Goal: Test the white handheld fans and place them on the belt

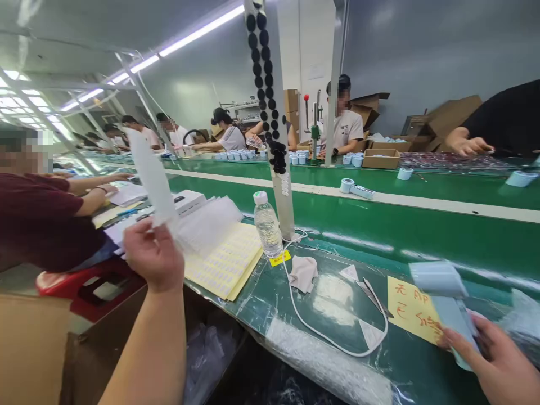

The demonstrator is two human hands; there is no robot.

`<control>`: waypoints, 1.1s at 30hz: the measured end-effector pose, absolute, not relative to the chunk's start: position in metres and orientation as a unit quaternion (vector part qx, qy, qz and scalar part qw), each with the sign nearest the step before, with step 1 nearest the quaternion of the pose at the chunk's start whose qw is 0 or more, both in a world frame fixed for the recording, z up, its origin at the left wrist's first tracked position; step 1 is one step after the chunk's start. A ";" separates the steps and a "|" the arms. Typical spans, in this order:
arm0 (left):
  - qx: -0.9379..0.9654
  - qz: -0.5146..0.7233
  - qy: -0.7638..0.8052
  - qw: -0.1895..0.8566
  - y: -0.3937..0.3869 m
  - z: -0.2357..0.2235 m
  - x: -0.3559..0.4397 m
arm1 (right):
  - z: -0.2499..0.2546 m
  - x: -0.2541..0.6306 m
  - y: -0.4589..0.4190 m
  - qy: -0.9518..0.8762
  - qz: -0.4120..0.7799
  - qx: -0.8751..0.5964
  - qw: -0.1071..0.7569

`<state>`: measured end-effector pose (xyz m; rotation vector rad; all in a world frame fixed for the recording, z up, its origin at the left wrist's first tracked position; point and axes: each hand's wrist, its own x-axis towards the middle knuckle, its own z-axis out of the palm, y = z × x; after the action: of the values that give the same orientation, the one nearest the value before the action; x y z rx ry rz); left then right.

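Currently both hands are in view above a green workbench (405,365). Left hand (154,254) pinches a white paper strip (150,174) near its lower end, with a narrow grip. The strip stands nearly upright, its long axis leaning slightly toward the left of the view, and its top end is free above the hand.

Right hand (491,360) enters at the lower right corner. Its fingers (453,340) are closed narrowly on a pale blue strip (449,320); the material cannot be settled from this view. That strip's long axis runs from the fingers up and away from the wearer, and its upper end folds over into a flap (436,278). Right hand is much nearer to the blue strip; left hand is well apart from it.

Just beside the blue strip lies a yellow note (411,309) with red handwriting. Between the hands are a looped white cable (333,332), a grey cloth (304,274) and an upright water bottle (267,230). A stack of yellow label sheets (223,259) lies beyond the left hand. A seated co-worker in a maroon shirt (42,225) is at the far left, with other people along a farther green belt (320,188).
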<state>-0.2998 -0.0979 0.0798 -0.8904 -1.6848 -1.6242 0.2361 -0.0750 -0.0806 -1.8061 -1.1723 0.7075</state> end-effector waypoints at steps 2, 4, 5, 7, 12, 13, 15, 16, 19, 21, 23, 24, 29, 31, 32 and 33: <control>-0.495 -0.573 -0.584 0.292 -0.090 0.078 -0.255 | -0.066 0.226 -0.078 -0.475 0.340 -0.700 0.411; -0.611 -0.513 -0.554 0.235 -0.078 0.068 -0.207 | -0.059 0.221 -0.079 -0.497 0.367 -0.679 0.396; -0.663 -0.474 -0.552 0.175 -0.072 0.060 -0.182 | -0.058 0.219 -0.079 -0.509 0.370 -0.672 0.390; -0.745 -0.380 -0.547 0.036 -0.059 0.039 -0.135 | -0.056 0.217 -0.080 -0.528 0.365 -0.663 0.385; -0.797 -0.174 -0.547 -0.186 -0.040 -0.010 -0.059 | -0.046 0.216 -0.079 -0.540 0.367 -0.642 0.402; -0.800 -0.160 -0.541 -0.206 -0.039 -0.014 -0.053 | -0.043 0.215 -0.079 -0.541 0.367 -0.642 0.401; -0.807 -0.150 -0.523 -0.229 -0.038 -0.016 -0.049 | -0.038 0.212 -0.082 -0.541 0.366 -0.643 0.400; -0.811 -0.144 -0.514 -0.238 -0.039 -0.015 -0.049 | -0.036 0.208 -0.084 -0.540 0.365 -0.640 0.406; -0.815 -0.139 -0.495 -0.268 -0.041 -0.011 -0.053 | -0.034 0.189 -0.093 -0.543 0.374 -0.612 0.438; -0.779 -0.180 -0.498 -0.337 -0.041 -0.011 -0.055 | -0.034 0.171 -0.099 -0.572 0.371 -0.585 0.440; -0.685 -0.261 -0.509 -0.452 -0.038 -0.013 -0.057 | -0.035 0.153 -0.102 -0.615 0.353 -0.567 0.419; -0.626 -0.303 -0.512 -0.504 -0.035 -0.015 -0.058 | -0.036 0.146 -0.103 -0.633 0.343 -0.564 0.405; -0.450 -0.411 -0.510 -0.607 -0.021 -0.016 -0.067 | -0.038 0.130 -0.100 -0.679 0.292 -0.576 0.349; -0.423 -0.430 -0.525 -0.600 -0.021 -0.010 -0.070 | -0.037 0.127 -0.100 -0.702 0.256 -0.572 0.338; -0.430 -0.436 -0.537 -0.580 -0.021 -0.007 -0.071 | -0.036 0.125 -0.101 -0.713 0.239 -0.568 0.334; -0.463 -0.439 -0.549 -0.540 -0.022 -0.002 -0.072 | -0.036 0.123 -0.101 -0.721 0.222 -0.565 0.332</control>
<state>-0.0723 -0.0223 -0.0021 -2.3548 -2.7937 -2.2355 0.1235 -0.1006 -0.0356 -1.4770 -1.8850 0.5811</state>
